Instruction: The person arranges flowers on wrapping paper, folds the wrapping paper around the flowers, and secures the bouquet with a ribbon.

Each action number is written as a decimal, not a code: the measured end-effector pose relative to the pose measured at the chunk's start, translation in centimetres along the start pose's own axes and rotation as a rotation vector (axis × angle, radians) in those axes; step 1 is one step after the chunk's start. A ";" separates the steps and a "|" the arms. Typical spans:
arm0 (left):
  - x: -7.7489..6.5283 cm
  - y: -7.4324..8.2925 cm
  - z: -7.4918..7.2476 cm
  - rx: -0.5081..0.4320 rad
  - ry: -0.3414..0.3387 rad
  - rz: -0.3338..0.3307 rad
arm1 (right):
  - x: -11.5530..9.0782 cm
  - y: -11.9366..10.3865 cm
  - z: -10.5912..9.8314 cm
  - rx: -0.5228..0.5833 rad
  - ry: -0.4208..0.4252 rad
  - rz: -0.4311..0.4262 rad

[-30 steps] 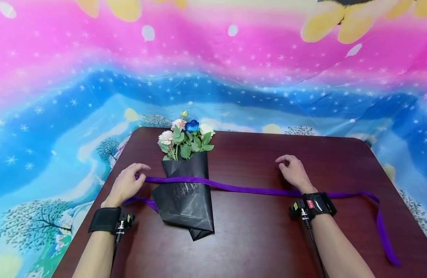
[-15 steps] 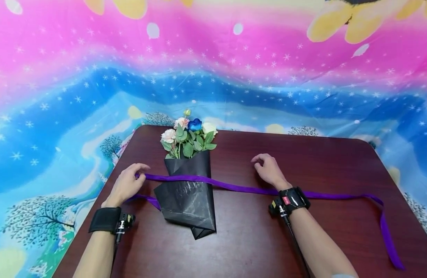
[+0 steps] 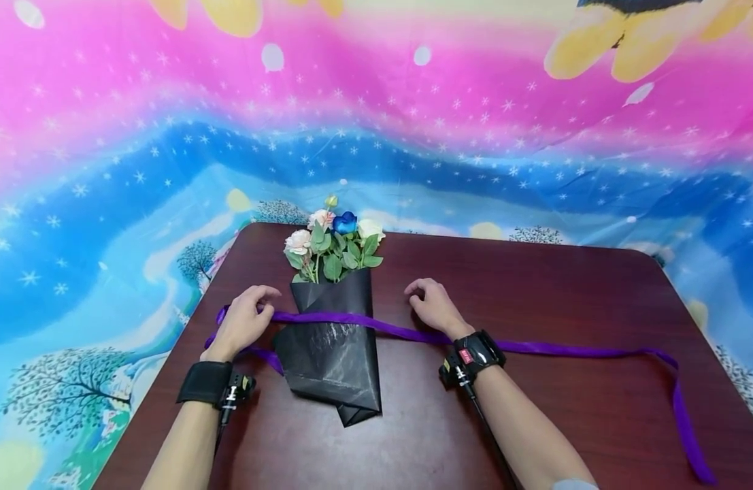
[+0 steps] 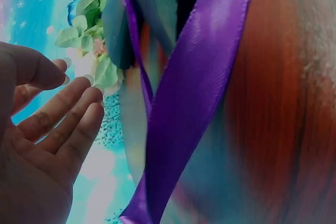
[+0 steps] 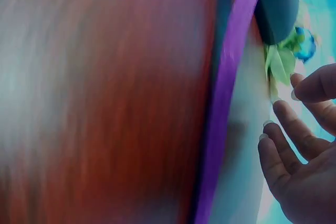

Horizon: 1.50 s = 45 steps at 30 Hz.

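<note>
A bouquet of pink, white and blue flowers (image 3: pixel 333 238) in black wrapping paper (image 3: pixel 333 361) lies on the table, left of centre. Across the paper runs a purple ribbon (image 3: pixel 407 333), which loops back under the bouquet at the left. My left hand (image 3: pixel 244 320) hovers over that loop, left of the bouquet; in the left wrist view its loosely bent fingers are apart from the ribbon (image 4: pixel 194 72). Right of the bouquet is my right hand (image 3: pixel 436 307), relaxed and holding nothing, above the ribbon's long stretch. The right wrist view shows the ribbon (image 5: pixel 226 87) beside that hand.
The brown table (image 3: pixel 566 292) has rounded far corners. Its right part bears the ribbon's long tail (image 3: pixel 688 422), which bends toward the near edge. A patterned backdrop cloth (image 3: pixel 474 136) hangs behind and to the sides. Each wrist wears a strapped camera with a cable.
My right hand has moved left across the table toward the bouquet. My left hand has shifted slightly right, and the ribbon's loop now shows behind it. Bouquet and ribbon lie nearly as before.
</note>
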<state>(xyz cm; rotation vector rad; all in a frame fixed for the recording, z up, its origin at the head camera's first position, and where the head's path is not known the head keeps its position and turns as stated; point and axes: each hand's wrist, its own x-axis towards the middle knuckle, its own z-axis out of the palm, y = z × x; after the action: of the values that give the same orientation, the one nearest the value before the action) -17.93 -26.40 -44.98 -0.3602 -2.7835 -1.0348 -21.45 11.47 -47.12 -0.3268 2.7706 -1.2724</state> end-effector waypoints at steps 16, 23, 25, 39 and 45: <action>2.6 2.9 4.0 -0.085 0.030 -0.170 | 0.9 -2.7 3.5 0.013 -0.025 0.033; 2.6 2.9 4.1 -0.009 0.115 -0.255 | 1.1 -3.9 4.7 -0.068 -0.052 0.069; 2.7 2.9 4.1 0.008 0.105 -0.287 | 1.2 -4.3 4.9 -0.085 -0.054 0.084; 3.4 2.9 3.6 -0.039 -0.152 -0.521 | 1.7 -6.2 5.9 -0.234 -0.048 0.181; 4.0 3.4 4.7 0.025 -0.199 -0.481 | 2.1 -6.6 6.4 -0.233 -0.038 0.210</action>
<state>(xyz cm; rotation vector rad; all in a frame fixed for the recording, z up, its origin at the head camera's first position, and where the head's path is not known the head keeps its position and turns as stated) -21.13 -20.10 -45.52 0.2407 -3.1450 -1.1011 -21.44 2.10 -46.29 -0.0685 2.8329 -0.8910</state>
